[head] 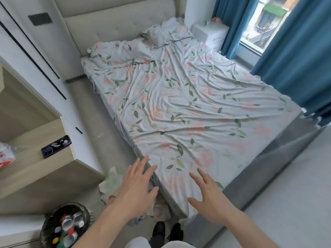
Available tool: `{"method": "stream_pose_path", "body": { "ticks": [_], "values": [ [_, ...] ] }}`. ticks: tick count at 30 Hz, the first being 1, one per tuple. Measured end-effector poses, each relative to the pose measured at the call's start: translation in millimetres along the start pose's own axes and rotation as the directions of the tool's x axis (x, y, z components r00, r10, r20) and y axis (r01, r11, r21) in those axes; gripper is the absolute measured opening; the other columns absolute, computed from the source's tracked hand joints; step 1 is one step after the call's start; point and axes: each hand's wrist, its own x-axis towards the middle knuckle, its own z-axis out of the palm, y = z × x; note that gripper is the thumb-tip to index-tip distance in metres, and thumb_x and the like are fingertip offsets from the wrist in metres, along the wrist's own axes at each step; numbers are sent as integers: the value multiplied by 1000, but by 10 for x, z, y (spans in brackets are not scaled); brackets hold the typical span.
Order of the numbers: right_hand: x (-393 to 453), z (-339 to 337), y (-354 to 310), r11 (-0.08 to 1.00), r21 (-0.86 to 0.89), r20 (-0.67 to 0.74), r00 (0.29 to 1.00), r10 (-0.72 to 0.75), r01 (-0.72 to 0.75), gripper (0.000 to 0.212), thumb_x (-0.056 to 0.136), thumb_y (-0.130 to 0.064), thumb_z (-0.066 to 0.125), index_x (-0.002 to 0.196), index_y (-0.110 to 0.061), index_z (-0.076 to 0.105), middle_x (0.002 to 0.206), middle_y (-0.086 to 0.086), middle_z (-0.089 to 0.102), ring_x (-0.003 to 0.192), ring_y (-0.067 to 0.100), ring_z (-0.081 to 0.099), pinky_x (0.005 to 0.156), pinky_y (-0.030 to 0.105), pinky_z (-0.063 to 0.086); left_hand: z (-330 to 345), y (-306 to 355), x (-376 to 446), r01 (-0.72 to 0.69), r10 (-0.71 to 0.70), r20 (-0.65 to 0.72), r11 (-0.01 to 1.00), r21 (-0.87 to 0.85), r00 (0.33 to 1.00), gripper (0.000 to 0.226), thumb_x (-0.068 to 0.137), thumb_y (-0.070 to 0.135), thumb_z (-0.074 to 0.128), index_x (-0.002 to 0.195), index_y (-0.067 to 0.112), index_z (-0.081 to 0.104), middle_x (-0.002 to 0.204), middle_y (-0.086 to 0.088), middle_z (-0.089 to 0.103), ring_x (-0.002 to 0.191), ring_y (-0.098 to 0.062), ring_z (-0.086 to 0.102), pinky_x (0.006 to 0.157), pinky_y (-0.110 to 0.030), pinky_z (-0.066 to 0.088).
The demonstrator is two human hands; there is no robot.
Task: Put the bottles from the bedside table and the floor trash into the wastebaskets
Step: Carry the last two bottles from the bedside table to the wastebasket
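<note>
Both hands, left hand and right hand, hover empty with fingers spread wide over floor trash (wastebasket already holds bottles), so crouching to grab comes next

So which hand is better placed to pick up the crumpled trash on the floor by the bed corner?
Probably the left hand: it hovers open directly over the crumpled floor trash, nearer the wastebasket. The right hand, also open, sits over the bed.
</note>
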Motion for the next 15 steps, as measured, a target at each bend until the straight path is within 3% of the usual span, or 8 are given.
{"method": "stream_pose_path", "body": {
  "ticks": [6, 15],
  "values": [
    [-143, -250, 239, 997, 5, -132, 989, 71, -71, 79, 98, -53, 53, 161, -43, 6, 169, -16, -15, 158, 17, -7, 128, 39, 12, -6, 285, 429, -169, 168, 20, 980, 106, 986, 69, 102, 52, 45, 161, 40, 11, 167, 9, -25, 154, -18, -25, 125, -39, -13],
    [-96, -943, 723, 990, -2, -178, 974, 137, -140, 83, 97, -58, 51, 161, -43, -2, 167, -13, -22, 157, 21, -15, 129, 43, 8, -134, 966, 1080, -247, 241, 61, 958, 145, 969, 70, 102, 56, 42, 161, 41, 7, 165, 8, -30, 152, -19, -30, 125, -42, -13]
  ]
}}
